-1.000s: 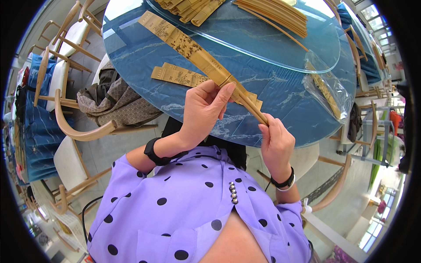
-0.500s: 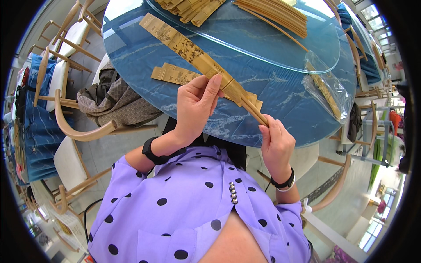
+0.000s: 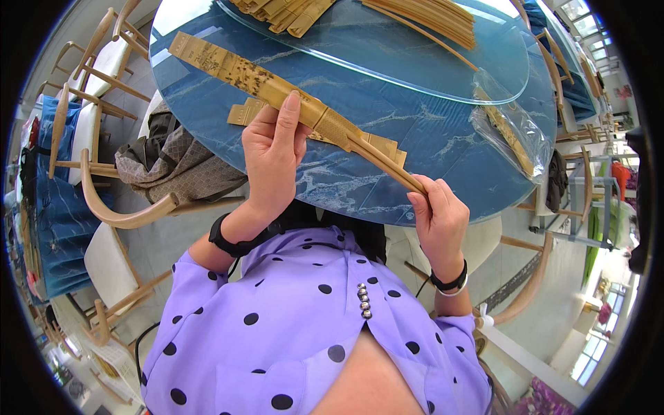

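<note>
Chopsticks (image 3: pixel 387 162) — right hand (image 3: pixel 443 218); gold sleeve (image 3: pixel 271 86) around them — left hand (image 3: pixel 272 155).

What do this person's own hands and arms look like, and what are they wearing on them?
Both the left hand and the right hand are ungloved. A broad black wristband circles the left wrist; the right has a black band and a thin, pale bracelet. The light purple sleeves carry black dots and leave the wrists uncovered.
</note>
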`<state>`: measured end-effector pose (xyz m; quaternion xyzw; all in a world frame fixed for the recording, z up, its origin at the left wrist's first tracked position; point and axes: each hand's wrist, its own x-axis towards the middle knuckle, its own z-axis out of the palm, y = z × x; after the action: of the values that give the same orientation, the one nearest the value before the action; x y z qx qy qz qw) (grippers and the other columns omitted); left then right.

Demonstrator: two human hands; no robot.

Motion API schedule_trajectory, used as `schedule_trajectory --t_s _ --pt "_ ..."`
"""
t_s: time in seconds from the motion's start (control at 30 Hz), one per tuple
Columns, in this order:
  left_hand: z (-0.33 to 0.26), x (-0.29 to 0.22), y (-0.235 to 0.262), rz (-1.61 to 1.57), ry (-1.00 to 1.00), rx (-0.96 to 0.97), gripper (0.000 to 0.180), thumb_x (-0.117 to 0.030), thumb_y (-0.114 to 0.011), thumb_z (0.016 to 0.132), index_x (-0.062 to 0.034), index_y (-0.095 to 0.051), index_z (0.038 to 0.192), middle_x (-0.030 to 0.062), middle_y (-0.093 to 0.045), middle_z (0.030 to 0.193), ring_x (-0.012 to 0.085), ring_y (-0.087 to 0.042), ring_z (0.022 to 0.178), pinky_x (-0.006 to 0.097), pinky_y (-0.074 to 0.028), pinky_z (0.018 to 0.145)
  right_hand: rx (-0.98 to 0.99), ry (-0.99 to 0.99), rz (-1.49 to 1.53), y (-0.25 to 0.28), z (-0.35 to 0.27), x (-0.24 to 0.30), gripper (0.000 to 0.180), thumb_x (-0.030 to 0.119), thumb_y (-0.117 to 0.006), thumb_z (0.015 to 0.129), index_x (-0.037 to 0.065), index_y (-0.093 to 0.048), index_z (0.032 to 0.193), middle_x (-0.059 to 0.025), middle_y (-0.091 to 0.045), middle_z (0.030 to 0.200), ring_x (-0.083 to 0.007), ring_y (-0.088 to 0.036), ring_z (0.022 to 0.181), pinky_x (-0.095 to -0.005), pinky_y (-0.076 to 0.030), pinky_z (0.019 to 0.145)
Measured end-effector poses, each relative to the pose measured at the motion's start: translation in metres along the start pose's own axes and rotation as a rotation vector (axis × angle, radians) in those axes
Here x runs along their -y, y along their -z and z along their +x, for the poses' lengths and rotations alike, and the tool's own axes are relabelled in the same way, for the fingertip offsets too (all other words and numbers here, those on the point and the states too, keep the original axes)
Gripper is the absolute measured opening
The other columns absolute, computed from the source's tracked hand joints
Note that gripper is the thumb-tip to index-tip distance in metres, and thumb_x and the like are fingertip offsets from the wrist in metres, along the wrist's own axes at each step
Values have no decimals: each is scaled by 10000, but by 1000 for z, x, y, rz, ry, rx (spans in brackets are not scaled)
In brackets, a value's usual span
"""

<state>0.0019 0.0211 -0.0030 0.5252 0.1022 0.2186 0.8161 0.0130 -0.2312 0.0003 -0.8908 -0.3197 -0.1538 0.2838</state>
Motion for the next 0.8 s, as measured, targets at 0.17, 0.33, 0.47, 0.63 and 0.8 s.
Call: schedule_trajectory --t_s 0.17,0.33,0.47,0.63,0.8 --pt "7 1 9 -35 -4 -43 275 -280 -597 1058 -53 -671 921 -27 -582 691 4 -336 492 197 -245 430 -17 27 13 10 -4 -8 309 225 -760 900 31 -671 1124 -67 -556 715 -211 -548 561 -316 -437 498" --pt "12 4 16 -30 -26 -64 271 -275 -596 1059 -57 -653 909 -41 -495 641 10 -314 489 201 -238 430 -37 -29 61 15 -4 -7 383 227 -791 862 40 -660 1170 -62 -569 727 -203 -563 577 -309 -447 506" --pt "10 3 13 -27 -7 -71 266 -269 -610 1052 -57 -648 895 -41 -496 641 10 -335 491 200 -237 428 -23 -13 49 17 -4 -7 393 217 -789 861 40 -659 1187 -66 -587 763 -201 -580 600 -313 -456 514" --pt "8 2 11 -48 12 -49 258 -264 -626 1044 -54 -657 897 -31 -555 686 7 -347 497 199 -237 429 1 100 -100 12 -5 -10 343 210 -754 895 42 -659 1180 -75 -604 801 -217 -584 617 -329 -462 528" --pt "6 -1 3 -108 16 -8 279 -274 -612 1050 -21 -697 972 32 -703 857 0 -349 508 192 -242 429 -36 137 -140 9 -14 -17 284 216 -730 921 39 -657 1131 -74 -599 802 -235 -573 618 -345 -457 527"
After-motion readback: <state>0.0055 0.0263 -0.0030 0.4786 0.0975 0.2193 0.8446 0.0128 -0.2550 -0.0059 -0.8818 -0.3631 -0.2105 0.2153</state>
